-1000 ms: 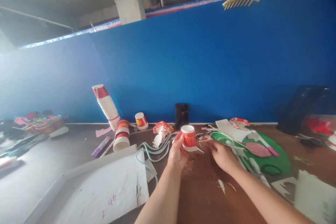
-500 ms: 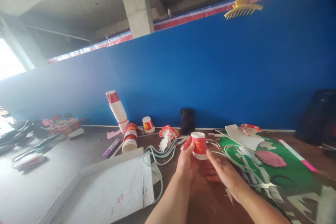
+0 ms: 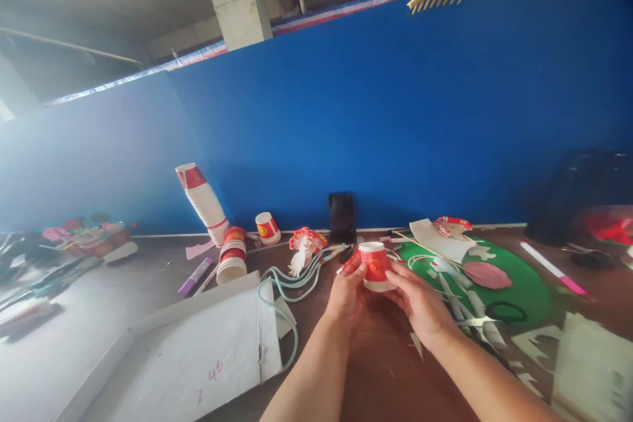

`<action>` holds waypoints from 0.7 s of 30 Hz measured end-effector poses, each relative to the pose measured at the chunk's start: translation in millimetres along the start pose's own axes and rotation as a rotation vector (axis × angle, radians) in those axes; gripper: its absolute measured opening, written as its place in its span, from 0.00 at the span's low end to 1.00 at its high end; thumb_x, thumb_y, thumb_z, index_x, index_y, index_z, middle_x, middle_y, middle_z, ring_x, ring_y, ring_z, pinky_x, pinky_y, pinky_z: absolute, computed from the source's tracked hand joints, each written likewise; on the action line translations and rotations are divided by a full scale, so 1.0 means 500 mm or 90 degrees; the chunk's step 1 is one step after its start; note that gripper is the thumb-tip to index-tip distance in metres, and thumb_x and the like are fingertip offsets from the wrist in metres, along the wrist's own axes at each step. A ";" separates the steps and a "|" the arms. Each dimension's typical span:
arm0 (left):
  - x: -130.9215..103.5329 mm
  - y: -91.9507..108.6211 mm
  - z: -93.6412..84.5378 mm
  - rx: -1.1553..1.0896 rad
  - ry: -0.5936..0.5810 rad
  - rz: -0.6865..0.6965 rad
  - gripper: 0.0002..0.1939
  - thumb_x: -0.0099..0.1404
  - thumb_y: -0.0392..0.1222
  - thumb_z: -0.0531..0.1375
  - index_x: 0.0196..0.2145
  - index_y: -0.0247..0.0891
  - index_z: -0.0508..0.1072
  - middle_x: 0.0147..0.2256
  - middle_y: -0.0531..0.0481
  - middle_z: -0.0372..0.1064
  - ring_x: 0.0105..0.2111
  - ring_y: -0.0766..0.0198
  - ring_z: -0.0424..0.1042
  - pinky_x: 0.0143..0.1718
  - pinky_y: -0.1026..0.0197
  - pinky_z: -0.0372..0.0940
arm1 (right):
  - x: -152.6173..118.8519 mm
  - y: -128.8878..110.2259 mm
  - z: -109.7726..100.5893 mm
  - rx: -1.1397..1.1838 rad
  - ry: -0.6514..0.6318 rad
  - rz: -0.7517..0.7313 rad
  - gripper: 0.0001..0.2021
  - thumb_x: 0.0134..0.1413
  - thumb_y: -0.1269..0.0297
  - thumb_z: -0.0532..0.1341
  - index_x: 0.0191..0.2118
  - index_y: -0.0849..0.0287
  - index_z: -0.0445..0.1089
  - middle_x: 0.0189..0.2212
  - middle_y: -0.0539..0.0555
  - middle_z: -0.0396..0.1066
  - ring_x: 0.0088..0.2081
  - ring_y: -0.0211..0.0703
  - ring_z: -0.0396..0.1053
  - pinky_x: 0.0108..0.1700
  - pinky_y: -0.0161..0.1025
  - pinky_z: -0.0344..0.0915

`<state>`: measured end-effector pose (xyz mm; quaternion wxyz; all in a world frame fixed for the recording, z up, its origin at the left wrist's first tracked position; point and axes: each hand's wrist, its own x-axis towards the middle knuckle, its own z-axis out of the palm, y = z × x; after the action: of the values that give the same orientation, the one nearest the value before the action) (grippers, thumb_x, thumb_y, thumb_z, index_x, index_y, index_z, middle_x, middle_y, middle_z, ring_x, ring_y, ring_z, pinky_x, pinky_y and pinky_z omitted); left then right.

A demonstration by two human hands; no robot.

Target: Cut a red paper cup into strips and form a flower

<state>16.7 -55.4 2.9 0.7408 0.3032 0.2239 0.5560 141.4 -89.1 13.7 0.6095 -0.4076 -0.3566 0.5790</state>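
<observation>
A red paper cup [image 3: 374, 266] with a white rim is upside down in front of me, narrow end up. My left hand [image 3: 346, 293] grips its left side, thumb against the wall. Against the right side press the fingers of my right hand [image 3: 415, 300]. A slim red-and-white thing [image 3: 350, 262] shows at my left fingertips; I cannot tell what it is. Just behind the cup stands a black phone-like slab [image 3: 342, 217] against the blue panel. A ruffled red-and-white paper piece [image 3: 307, 242] lies to the left, beside a pale blue cable [image 3: 297, 293].
A tall leaning stack of paper cups [image 3: 205, 204], a lone cup [image 3: 268, 229] and a purple glue stick [image 3: 195, 276] are at left. A white box lid [image 3: 182, 356] fills the front left. On the right are a green sheet [image 3: 529, 297], scissors [image 3: 477, 321] and a pink-and-white marker [image 3: 554, 269].
My right hand has closed in on the cup's right side, its fingers now against it. My left hand keeps its hold. The whole view has shifted slightly.
</observation>
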 end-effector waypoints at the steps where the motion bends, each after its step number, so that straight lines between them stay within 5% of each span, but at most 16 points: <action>1: 0.000 -0.001 -0.001 0.002 -0.005 -0.004 0.22 0.54 0.41 0.67 0.47 0.33 0.75 0.41 0.40 0.75 0.39 0.56 0.74 0.43 0.55 0.66 | 0.002 -0.001 -0.002 0.017 0.006 0.015 0.19 0.47 0.57 0.66 0.47 0.51 0.74 0.49 0.51 0.74 0.48 0.49 0.71 0.44 0.41 0.68; 7: -0.002 -0.004 0.002 0.029 -0.049 -0.004 0.23 0.53 0.41 0.68 0.47 0.33 0.75 0.42 0.38 0.75 0.43 0.52 0.73 0.47 0.52 0.64 | 0.016 -0.019 -0.005 0.106 0.048 0.178 0.18 0.50 0.47 0.63 0.41 0.54 0.75 0.38 0.55 0.78 0.36 0.45 0.74 0.31 0.37 0.67; 12: -0.009 -0.001 0.007 0.039 -0.066 -0.012 0.23 0.50 0.38 0.69 0.45 0.31 0.76 0.42 0.37 0.74 0.44 0.50 0.72 0.48 0.51 0.63 | 0.016 -0.031 -0.001 0.197 0.101 0.214 0.11 0.47 0.55 0.67 0.35 0.54 0.75 0.28 0.50 0.77 0.28 0.40 0.71 0.28 0.35 0.66; 18: -0.017 0.004 0.028 -0.013 -0.009 -0.088 0.22 0.54 0.43 0.67 0.46 0.31 0.75 0.43 0.38 0.74 0.40 0.54 0.73 0.41 0.56 0.66 | 0.007 -0.031 0.007 0.273 0.101 0.186 0.09 0.47 0.62 0.68 0.36 0.54 0.74 0.30 0.49 0.77 0.28 0.38 0.72 0.29 0.33 0.67; 21: -0.018 0.000 0.040 -0.078 0.078 -0.130 0.19 0.58 0.47 0.65 0.45 0.34 0.74 0.43 0.42 0.74 0.38 0.58 0.73 0.38 0.60 0.66 | 0.007 -0.022 0.009 0.262 0.070 0.143 0.12 0.46 0.63 0.68 0.39 0.55 0.74 0.32 0.50 0.78 0.31 0.40 0.73 0.33 0.34 0.69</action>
<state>27.6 -67.9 17.1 0.7957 0.1984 0.2637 0.5079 141.9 -85.1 25.3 0.6302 -0.3425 -0.1499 0.6805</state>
